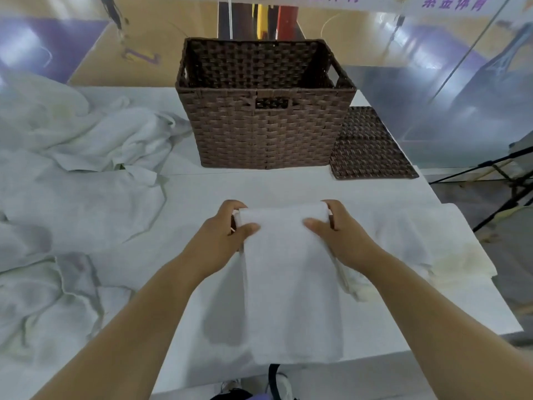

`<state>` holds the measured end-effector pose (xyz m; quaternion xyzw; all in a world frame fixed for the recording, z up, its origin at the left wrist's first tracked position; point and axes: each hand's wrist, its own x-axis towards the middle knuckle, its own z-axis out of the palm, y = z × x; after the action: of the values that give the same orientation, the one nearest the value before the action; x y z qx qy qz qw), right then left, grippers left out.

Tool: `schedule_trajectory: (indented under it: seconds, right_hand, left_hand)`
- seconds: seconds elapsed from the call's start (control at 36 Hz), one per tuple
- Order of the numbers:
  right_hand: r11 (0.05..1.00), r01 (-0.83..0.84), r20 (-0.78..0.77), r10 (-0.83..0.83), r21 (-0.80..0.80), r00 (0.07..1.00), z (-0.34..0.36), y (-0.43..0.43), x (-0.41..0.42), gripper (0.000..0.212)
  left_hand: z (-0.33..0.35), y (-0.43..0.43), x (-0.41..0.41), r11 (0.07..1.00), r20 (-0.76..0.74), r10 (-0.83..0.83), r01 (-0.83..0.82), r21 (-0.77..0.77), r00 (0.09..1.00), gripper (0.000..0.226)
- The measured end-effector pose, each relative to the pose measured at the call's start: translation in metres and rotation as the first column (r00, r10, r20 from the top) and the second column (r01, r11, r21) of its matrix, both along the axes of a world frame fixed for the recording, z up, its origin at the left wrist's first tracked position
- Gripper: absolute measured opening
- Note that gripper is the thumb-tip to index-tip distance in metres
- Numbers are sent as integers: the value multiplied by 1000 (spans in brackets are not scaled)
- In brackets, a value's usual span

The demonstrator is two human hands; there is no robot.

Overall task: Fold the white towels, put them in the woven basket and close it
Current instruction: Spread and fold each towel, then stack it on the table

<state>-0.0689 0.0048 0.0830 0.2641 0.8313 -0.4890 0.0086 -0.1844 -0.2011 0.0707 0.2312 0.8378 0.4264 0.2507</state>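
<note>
So this looks early on, going by what's on the table. One white towel (291, 284) is folded into a long narrow strip and lies straight in front of the person, with its near end reaching the near edge of the white table (202, 186). The left hand (227, 226) and the right hand (331, 229) each grasp a far corner of it, thumbs on top and fingers curled under the edge. My guess is it's about to be folded over once more or lifted towards the basket, hard to say which.

What's left is basically everything else. There's a big crumpled heap of towels (86, 145) on the left side of the table, none of it folded. Another pale cloth (432, 249) lies flat off to the right, a bit yellowed, and I can't tell if it counts as folded.

As for containers, the brown woven basket (265, 125) sits at the far side of the table, well apart from the hands and open at the top. I only see its inner walls. Nothing white shows above the rim, but the front wall hides the floor, so I can't swear it's empty. Its woven lid (369, 145) lies flat on the table just beside the basket on the right, so closing isn't done yet either.
</note>
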Motion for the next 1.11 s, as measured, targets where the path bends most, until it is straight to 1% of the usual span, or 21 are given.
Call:
schedule_trajectory:
  seconds: [0.03, 0.08, 0.14, 0.17, 0.19, 0.28, 0.31, 0.36, 0.47, 0.5, 0.56, 0.61, 0.64, 0.69, 0.72, 0.75, 0.81, 0.86, 0.94, 1.0, 1.11]
  right_hand:
    - [999, 17, 49, -19, 34, 999, -10, 0, -2, 46]
    - [986, 25, 216, -60, 163, 974, -33, 0, -3, 63]
    - [942, -80, 402, -62, 327, 913, -56, -4, 3, 68]
    - [913, -161, 473, -40, 376, 880, -64, -7, 7, 69]
    - [898, -218, 513, -9, 382, 859, -70, -11, 13, 72]
    - [887, -333, 510, 135, 320, 850, -82, -26, 27, 72]
    - [862, -377, 499, 175, 338, 848, -85, -31, 31, 70]
    - [777, -476, 501, 243, 412, 830, -92, -38, 40, 63]
    - [659, -617, 545, 355, 430, 759, -107, -48, 55, 56]
    - [631, -637, 552, 367, 443, 748, -113, -49, 60, 59]
    - [556, -659, 601, 319, 507, 733, -126, -49, 67, 68]
    - [512, -669, 614, 306, 539, 728, -131, -49, 68, 73]
    - [503, -689, 626, 323, 522, 710, -129, -49, 65, 74]
    - [516, -700, 627, 346, 494, 698, -127, -43, 61, 67]
    - [487, -734, 656, 362, 474, 663, -124, -38, 58, 64]
    - [507, -737, 666, 362, 447, 653, -123, -32, 54, 64]
    - [513, -714, 662, 326, 476, 675, -126, -22, 46, 68]
    - [537, -701, 672, 298, 469, 678, -129, -12, 38, 74]
    - [528, -731, 725, 278, 433, 630, -122, -2, 25, 82]
    - [570, -717, 736, 266, 400, 622, -115, 4, 17, 73]
    - [589, -718, 739, 279, 372, 613, -96, 10, 5, 36]
  left_hand:
    - [-10, 0, -2, 1000, 1, 7, -7, -30, 1000, 36]
    - [-32, 0, -3, 990, -18, 15, -17, -140, 1000, 50]
    - [-53, -5, 0, 970, -30, -6, -1, -244, 1000, 57]
    - [-61, -8, 4, 961, -30, -31, 22, -276, 999, 55]
    - [-69, -11, 9, 952, -34, -68, 54, -300, 997, 52]
    - [-88, -18, 24, 913, -60, -222, 186, -364, 973, 49]
    - [-93, -19, 28, 899, -61, -267, 225, -376, 962, 49]
    - [-101, -20, 36, 870, -48, -342, 297, -393, 938, 50]
    - [-112, -21, 43, 783, -17, -475, 413, -464, 880, 51]
    - [-115, -22, 44, 759, -12, -500, 432, -486, 866, 51]
    - [-118, -23, 46, 726, 1, -531, 456, -515, 847, 51]
    - [-119, -23, 46, 708, 9, -547, 468, -529, 837, 51]
    - [-119, -22, 45, 692, 8, -563, 477, -541, 826, 52]
    - [-119, -16, 42, 642, -2, -616, 500, -581, 788, 53]
    - [-119, -13, 40, 618, 3, -634, 509, -599, 773, 55]
    - [-119, -9, 38, 604, 7, -643, 512, -611, 766, 56]
    - [-120, 1, 33, 584, 4, -660, 516, -627, 752, 55]
    - [-122, 11, 28, 548, 16, -680, 522, -653, 733, 55]
    - [-124, 24, 21, 501, 41, -682, 507, -701, 730, 55]
    - [-123, 30, 18, 488, 37, -683, 493, -720, 730, 53]
    - [-114, 34, 16, 474, 22, -683, 466, -747, 730, 46]
